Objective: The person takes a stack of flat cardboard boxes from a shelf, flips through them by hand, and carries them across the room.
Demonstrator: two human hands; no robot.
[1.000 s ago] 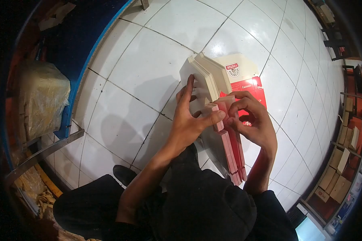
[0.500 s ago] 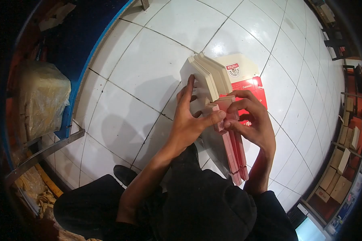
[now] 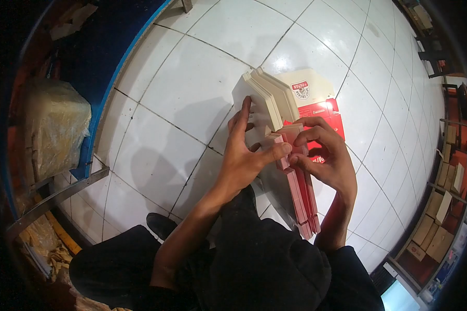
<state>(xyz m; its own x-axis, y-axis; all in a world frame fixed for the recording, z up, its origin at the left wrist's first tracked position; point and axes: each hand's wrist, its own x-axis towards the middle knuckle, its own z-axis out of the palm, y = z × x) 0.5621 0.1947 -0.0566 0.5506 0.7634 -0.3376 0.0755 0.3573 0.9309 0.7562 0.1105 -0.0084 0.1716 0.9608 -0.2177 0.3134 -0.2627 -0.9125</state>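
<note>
A stack of flat die-cut cardboard box blanks [image 3: 264, 98] stands on edge in front of me, split by a gap into bundles. The edges are cream at the far end and red toward me. My left hand [image 3: 244, 158] clasps the near bundle, fingers along its grey outer face and thumb over the top edges. With bent fingers, my right hand [image 3: 324, 150] pinches at the red edges beside the left thumb. Its fingertips partly hide the sheets there. The rearmost blank's printed face [image 3: 321, 111] shows a logo on cream and a red panel.
White floor tiles [image 3: 187, 88] lie around the stack. At left is a blue-edged table [image 3: 104, 98], with a plastic-wrapped bundle [image 3: 59, 129] by it. Brown cardboard boxes [image 3: 430, 228] line a rack at right. My black-clad legs are below.
Almost nothing differs. The right fingers have shifted very slightly at the red edges; the left hand and the stack stay in place.
</note>
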